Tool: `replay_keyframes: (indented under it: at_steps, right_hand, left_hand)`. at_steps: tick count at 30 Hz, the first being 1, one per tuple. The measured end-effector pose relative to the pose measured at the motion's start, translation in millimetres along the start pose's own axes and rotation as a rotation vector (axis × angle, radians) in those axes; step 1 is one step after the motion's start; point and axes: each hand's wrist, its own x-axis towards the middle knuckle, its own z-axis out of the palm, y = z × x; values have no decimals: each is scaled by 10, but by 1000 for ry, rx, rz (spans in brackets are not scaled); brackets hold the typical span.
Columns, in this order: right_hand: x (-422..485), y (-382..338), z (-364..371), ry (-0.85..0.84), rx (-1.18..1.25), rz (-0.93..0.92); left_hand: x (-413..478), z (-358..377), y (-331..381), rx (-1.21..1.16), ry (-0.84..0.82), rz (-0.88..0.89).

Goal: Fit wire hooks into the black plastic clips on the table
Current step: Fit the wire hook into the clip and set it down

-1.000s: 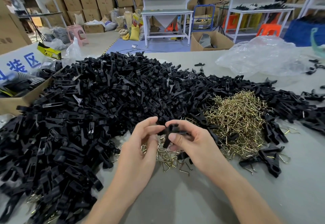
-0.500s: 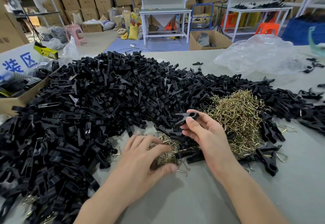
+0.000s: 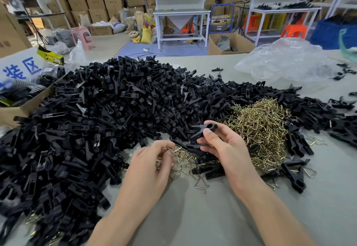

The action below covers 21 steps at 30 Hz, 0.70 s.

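Observation:
A huge heap of black plastic clips [image 3: 108,122] covers the left and middle of the grey table [image 3: 212,216]. A mound of brass-coloured wire hooks [image 3: 260,129] lies to the right of centre. My right hand [image 3: 224,147] grips one black clip [image 3: 204,128] between thumb and fingers, lifted above the pile. My left hand [image 3: 152,162] has its fingers curled into a small scatter of loose wire hooks [image 3: 185,160] and pinches at them; which hook it holds is hidden by the fingers.
A crumpled clear plastic bag [image 3: 286,60] lies at the back right. A cardboard box [image 3: 17,110] stands at the table's left edge. Several assembled clips [image 3: 295,174] lie to the right. Bare table shows in front, between my arms.
My hands parted: the right hand lifted the black clip up and away, while the left hand dropped onto the loose wire hooks and curled its fingers into them.

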Motion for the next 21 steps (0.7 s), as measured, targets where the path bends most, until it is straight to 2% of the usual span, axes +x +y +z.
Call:
replay_keyframes:
  at_steps: [4,10,15,21]
  right_hand:
    - [-10,-17,15,-6,-20,-10]
    - [-31,-32,13,-15,-28,-8]
    - [-37,-41,15,-12,-24,-2]
    - [-47,-61,17,-33,-26,-5]
  left_hand:
    - [29,-38,15,-158,70,-37]
    - [57,-30,-3,-101,109,-27]
    - [62,-46,5,-141,124,-54]
    - [69,-62,80,-341,87,-149]
